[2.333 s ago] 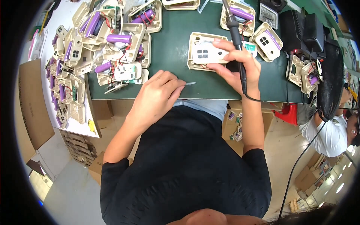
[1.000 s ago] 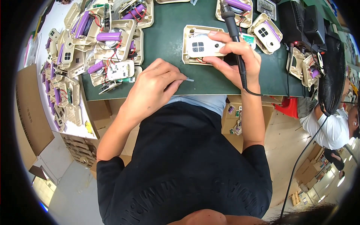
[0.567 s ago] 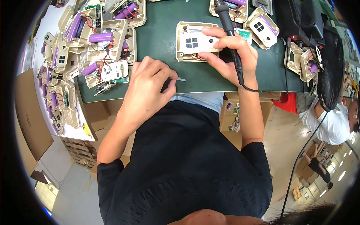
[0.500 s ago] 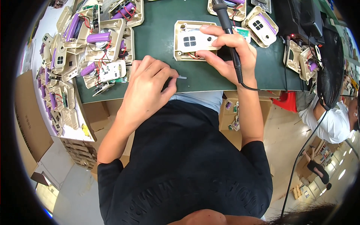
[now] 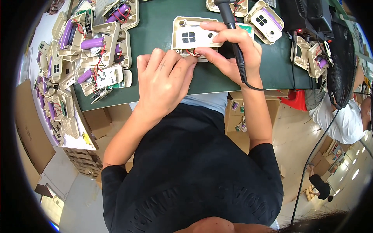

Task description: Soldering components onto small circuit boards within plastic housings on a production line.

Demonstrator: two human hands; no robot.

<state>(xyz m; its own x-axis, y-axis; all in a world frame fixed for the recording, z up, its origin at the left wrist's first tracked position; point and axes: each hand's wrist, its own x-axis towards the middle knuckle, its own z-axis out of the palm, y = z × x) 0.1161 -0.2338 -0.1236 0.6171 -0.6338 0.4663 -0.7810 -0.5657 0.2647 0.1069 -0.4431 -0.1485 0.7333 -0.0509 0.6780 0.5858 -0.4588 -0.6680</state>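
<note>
The white keypad panel (image 5: 194,37) sits over the cream housing (image 5: 175,34) on the green mat (image 5: 155,27). My right hand (image 5: 240,52) pinches the panel and carries a soldering iron (image 5: 235,44). My left hand (image 5: 165,79) has just moved up beside them, bringing both hands together; I can't tell its grip.

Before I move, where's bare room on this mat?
Bare green mat: above the left hand, between the heap of open housings and the white button panel; also between the right hand and the rightmost housings. Left and upper right are crowded.
</note>
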